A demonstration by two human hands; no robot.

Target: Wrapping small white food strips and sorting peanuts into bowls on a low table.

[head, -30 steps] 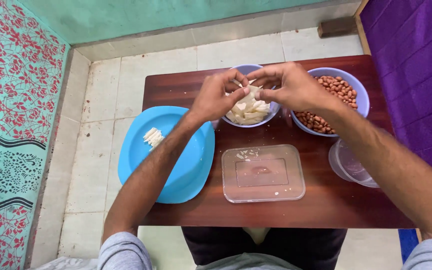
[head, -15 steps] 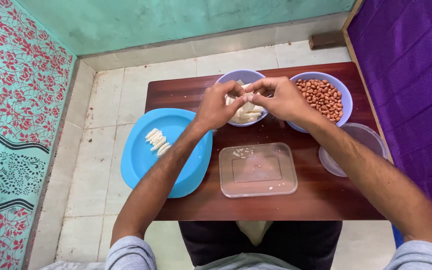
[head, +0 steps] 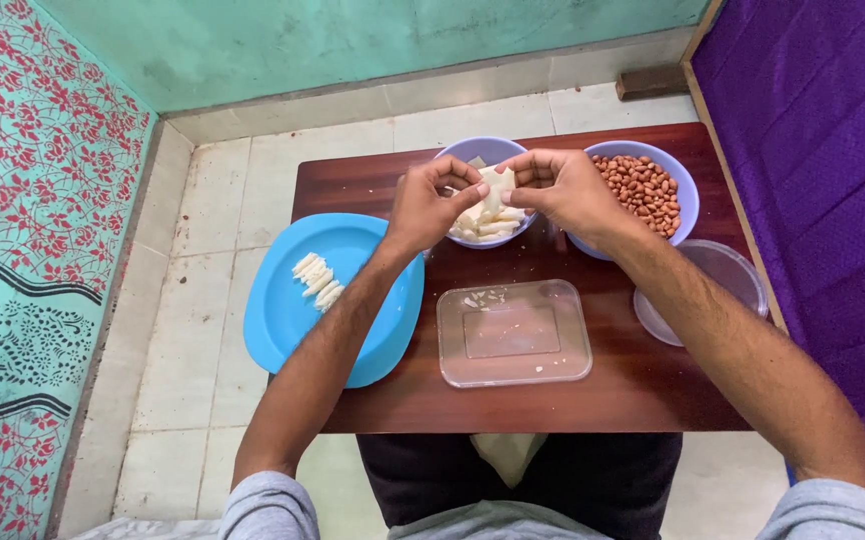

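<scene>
My left hand (head: 428,205) and my right hand (head: 563,190) meet above a lilac bowl (head: 473,152) at the back of a small dark wooden table (head: 553,400). Together they pinch a thin pale sheet (head: 496,184) of dough or wrapper. The bowl holds several more pale folded pieces (head: 488,225). To the left lies a blue plate (head: 293,320) with several small white rolls (head: 318,280) lined up on it.
A second lilac bowl (head: 688,190) full of brown peanuts (head: 643,188) stands at the back right. A clear rectangular lid (head: 513,335) lies at the front middle and a clear round lid (head: 728,275) to its right. A purple cushion (head: 833,150) borders the right; pale floor tiles (head: 213,190) lie left.
The view has shifted slightly. My hands have lifted a little above the bowl and spread the pale sheet between the fingers, where before it was mostly hidden.
</scene>
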